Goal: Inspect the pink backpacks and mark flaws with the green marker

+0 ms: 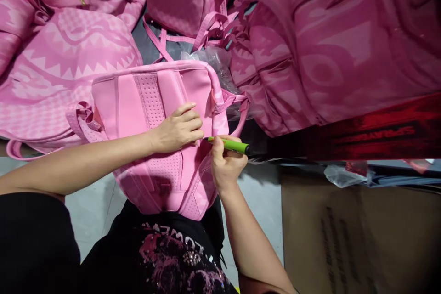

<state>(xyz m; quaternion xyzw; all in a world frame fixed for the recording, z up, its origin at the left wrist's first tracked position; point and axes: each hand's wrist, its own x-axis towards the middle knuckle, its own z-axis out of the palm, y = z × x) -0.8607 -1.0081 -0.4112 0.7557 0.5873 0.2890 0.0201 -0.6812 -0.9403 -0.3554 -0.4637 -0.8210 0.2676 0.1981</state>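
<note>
A pink backpack [134, 101] rests tilted against my lap and the table edge, its padded, perforated back panel facing me. My left hand [181, 128] lies on that panel with its fingers curled down, gripping the fabric near the right side. Whether a thread or something else small is pinched there is hidden. In my right hand [227, 163] is a slim green tool [234, 145] with a dark end, perhaps a marker or cutter. Its left tip points at the panel, close beside my left fingertips. Backpack straps [84, 119] hang at the bag's sides.
Behind lie several pink bags [179, 0], one with a toothed shark-mouth print [86, 50]. Clear plastic wrap [220, 62] sits past the backpack. At right, larger pink backpacks [341, 50] stand by a red and black box [379, 128], above a brown carton [320, 234].
</note>
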